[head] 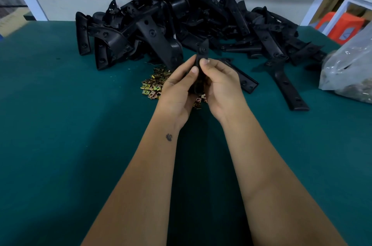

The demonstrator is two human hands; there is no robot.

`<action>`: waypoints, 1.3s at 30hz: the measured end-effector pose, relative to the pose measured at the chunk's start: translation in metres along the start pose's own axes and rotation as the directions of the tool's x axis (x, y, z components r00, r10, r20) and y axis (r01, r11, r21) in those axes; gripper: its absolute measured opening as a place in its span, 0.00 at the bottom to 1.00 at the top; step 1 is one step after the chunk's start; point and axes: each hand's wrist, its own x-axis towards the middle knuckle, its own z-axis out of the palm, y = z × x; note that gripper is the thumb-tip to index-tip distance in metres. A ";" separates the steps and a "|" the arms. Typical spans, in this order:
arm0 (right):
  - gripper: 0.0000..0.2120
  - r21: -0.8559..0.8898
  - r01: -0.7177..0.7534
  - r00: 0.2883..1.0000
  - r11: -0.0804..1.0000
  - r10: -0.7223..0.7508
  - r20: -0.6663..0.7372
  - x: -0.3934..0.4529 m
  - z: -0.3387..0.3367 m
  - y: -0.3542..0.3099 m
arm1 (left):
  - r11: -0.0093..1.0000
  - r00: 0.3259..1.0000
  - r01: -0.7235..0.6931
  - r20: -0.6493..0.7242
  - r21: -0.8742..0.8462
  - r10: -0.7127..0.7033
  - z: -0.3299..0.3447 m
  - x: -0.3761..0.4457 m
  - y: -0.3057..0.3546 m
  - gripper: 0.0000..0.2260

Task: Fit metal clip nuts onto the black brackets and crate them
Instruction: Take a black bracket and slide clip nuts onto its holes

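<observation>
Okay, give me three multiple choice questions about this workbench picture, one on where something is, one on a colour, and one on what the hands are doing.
1. Where does the pile of clip nuts lie?
A. In the clear bag
B. On the table under the hands
C. On the orange stool

2. What colour is the table?
A. Teal green
B. White
C. Red

3. What are the left hand and right hand doing?
A. Resting flat
B. Both holding one black bracket
C. Lifting the bag

Answers: 1 B, the gold pieces show on the table by the left hand. 2 A, the surface is teal. 3 B, both thumbs press the upright bracket.
</observation>
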 end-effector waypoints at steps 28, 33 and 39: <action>0.16 -0.844 0.177 0.853 0.507 -0.507 -0.126 -0.003 0.006 0.013 | 0.983 0.983 0.184 0.003 0.012 -0.184 0.006 -0.004 0.003 0.20; 0.18 -0.879 0.133 0.868 0.458 -0.482 -0.120 -0.003 0.006 0.013 | 0.986 0.985 0.168 -0.031 0.017 -0.167 0.006 -0.002 0.001 0.20; 0.20 -0.911 0.115 0.860 0.397 -0.498 -0.108 -0.003 0.006 0.012 | 0.985 0.983 0.175 -0.053 0.008 -0.174 0.006 -0.002 0.003 0.19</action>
